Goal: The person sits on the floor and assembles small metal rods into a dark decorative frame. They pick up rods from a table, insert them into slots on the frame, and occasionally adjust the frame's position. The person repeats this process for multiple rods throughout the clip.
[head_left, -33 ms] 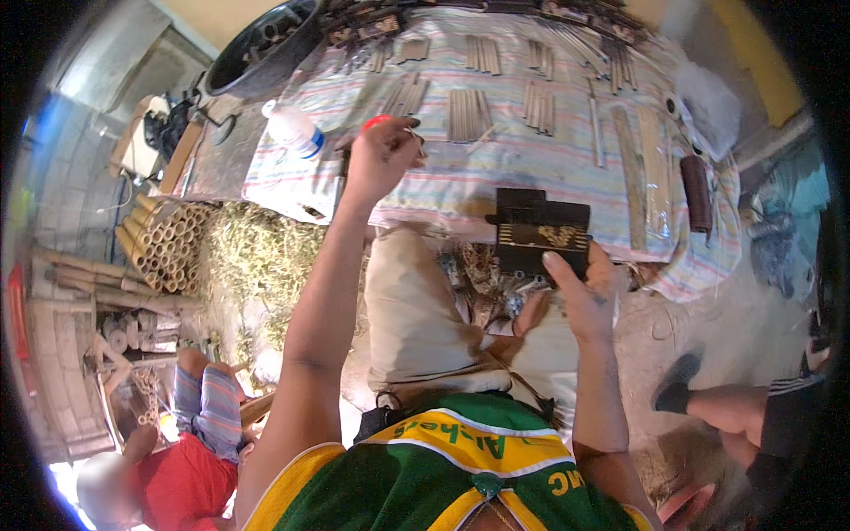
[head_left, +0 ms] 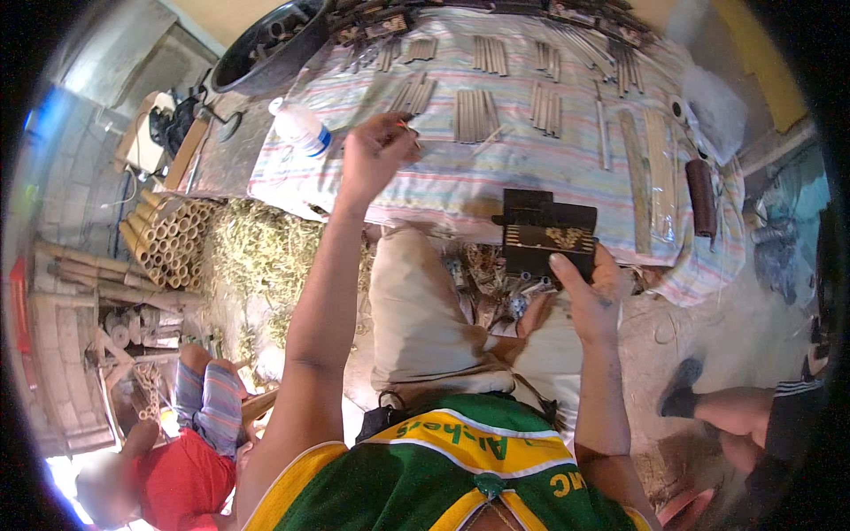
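My right hand (head_left: 593, 283) grips a dark brown, nearly black panel (head_left: 549, 237) by its right edge, with the thumb on top. The panel has stepped edges and a pale pattern on its face. It is held above my lap at the table's near edge. Over the striped cloth (head_left: 425, 190), my left hand (head_left: 374, 159) is closed, its fingers pinched together. A small reddish spot shows at its fingertips, too small to name. Beyond that hand lie rows of thin grey-brown sticks (head_left: 476, 117). A white bottle (head_left: 299, 128) with a blue band stands to its left.
A black basin (head_left: 266, 49) stands at the far left. Cut bamboo tubes (head_left: 177, 243) are stacked below it, beside pale shavings (head_left: 261, 257). A dark roll (head_left: 700, 199) lies at the right. One person in a red shirt (head_left: 188, 482) is lower left; another person's leg (head_left: 726, 411) is right.
A red object seen beside my left hand before is now mostly out of sight, with only a small reddish spot left at the fingers. The panel stays in my right hand.
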Action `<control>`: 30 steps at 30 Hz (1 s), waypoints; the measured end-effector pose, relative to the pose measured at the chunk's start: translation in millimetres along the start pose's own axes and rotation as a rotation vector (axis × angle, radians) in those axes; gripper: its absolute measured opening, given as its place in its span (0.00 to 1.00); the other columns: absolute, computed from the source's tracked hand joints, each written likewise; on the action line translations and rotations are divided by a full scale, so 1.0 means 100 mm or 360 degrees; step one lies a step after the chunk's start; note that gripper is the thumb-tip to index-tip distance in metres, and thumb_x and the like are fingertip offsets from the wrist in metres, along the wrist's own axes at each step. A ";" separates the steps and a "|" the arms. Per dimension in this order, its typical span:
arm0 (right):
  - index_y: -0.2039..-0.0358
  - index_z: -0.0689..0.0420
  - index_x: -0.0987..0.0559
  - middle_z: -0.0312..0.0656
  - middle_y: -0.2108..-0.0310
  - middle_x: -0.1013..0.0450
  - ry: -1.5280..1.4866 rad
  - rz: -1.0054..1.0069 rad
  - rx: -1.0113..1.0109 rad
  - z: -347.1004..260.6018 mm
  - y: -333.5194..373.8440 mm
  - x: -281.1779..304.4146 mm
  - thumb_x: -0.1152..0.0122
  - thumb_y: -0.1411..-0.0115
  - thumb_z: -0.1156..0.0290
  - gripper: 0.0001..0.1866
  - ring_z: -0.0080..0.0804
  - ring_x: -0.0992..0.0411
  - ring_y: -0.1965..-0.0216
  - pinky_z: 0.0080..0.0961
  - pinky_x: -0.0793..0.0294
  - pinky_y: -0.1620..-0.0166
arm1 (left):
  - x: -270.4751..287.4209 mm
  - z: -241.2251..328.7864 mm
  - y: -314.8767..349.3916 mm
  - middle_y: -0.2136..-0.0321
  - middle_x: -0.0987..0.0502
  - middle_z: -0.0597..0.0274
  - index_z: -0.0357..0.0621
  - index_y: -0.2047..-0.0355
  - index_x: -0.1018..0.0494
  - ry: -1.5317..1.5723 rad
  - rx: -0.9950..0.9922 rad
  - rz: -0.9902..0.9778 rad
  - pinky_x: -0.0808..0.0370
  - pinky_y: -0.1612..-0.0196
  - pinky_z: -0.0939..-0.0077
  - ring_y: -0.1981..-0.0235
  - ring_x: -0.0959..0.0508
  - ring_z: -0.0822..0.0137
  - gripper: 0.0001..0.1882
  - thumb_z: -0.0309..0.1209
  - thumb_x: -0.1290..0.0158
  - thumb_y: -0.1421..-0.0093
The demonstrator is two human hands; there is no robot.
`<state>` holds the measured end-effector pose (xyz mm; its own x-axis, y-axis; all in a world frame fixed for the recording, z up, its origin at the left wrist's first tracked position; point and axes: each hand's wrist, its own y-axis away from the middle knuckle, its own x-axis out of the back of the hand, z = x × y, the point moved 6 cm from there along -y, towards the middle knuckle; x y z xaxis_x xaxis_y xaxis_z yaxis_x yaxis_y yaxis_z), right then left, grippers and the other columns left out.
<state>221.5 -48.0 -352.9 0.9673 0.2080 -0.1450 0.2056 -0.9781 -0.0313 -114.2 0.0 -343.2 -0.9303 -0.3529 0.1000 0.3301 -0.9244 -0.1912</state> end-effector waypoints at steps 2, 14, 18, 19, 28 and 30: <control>0.59 0.62 0.24 0.38 0.67 0.24 -0.0100 0.0008 -0.0196 0.03 0.02 0.01 0.36 0.43 0.75 0.12 0.20 0.27 0.72 0.16 0.27 0.73 | 0.30 0.04 -0.05 0.70 0.21 0.56 0.29 0.55 0.30 0.0064 -0.0065 0.0223 0.20 0.67 0.77 0.70 0.20 0.71 0.15 0.21 0.44 0.42; 0.60 0.60 0.23 0.35 0.64 0.24 0.0023 0.0015 -0.0074 0.04 0.01 0.02 0.35 0.44 0.75 0.11 0.18 0.28 0.64 0.18 0.29 0.58 | 0.71 -0.29 -0.23 0.71 0.21 0.58 0.33 0.61 0.28 0.0023 0.0006 0.0374 0.26 0.72 0.79 0.75 0.24 0.74 0.11 0.23 0.41 0.43; 0.60 0.59 0.23 0.35 0.64 0.24 0.0033 0.0006 -0.0058 0.03 0.00 0.02 0.35 0.44 0.75 0.11 0.18 0.28 0.64 0.18 0.29 0.58 | 0.69 -0.30 -0.26 0.73 0.22 0.60 0.34 0.61 0.29 0.0035 -0.0001 0.0382 0.29 0.77 0.83 0.77 0.25 0.76 0.11 0.23 0.42 0.43; 0.60 0.59 0.23 0.35 0.64 0.24 0.0029 0.0002 -0.0054 0.03 0.00 0.01 0.35 0.44 0.75 0.11 0.18 0.28 0.64 0.18 0.29 0.58 | 0.69 -0.31 -0.26 0.75 0.22 0.61 0.34 0.62 0.29 0.0040 -0.0009 0.0378 0.30 0.78 0.84 0.78 0.26 0.78 0.11 0.23 0.42 0.43; 0.59 0.60 0.23 0.35 0.63 0.23 0.0041 0.0008 -0.0060 -0.01 0.01 -0.01 0.35 0.44 0.75 0.12 0.19 0.28 0.64 0.18 0.28 0.58 | 0.69 -0.27 -0.27 0.74 0.21 0.56 0.31 0.64 0.29 -0.0261 -0.0041 0.0439 0.27 0.76 0.81 0.76 0.23 0.75 0.14 0.27 0.38 0.45; 0.59 0.61 0.23 0.36 0.63 0.23 0.0035 -0.0012 -0.0035 -0.03 0.01 -0.02 0.35 0.44 0.75 0.12 0.19 0.28 0.64 0.18 0.28 0.58 | 0.68 -0.23 -0.25 0.74 0.21 0.56 0.31 0.64 0.29 -0.0278 -0.0083 0.0431 0.27 0.76 0.81 0.76 0.23 0.75 0.13 0.27 0.38 0.45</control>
<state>220.5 -49.0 -350.0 0.9687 0.2156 -0.1229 0.2160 -0.9763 -0.0105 -189.2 2.8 -354.4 -0.7669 -0.6085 0.2038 0.5488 -0.7865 -0.2831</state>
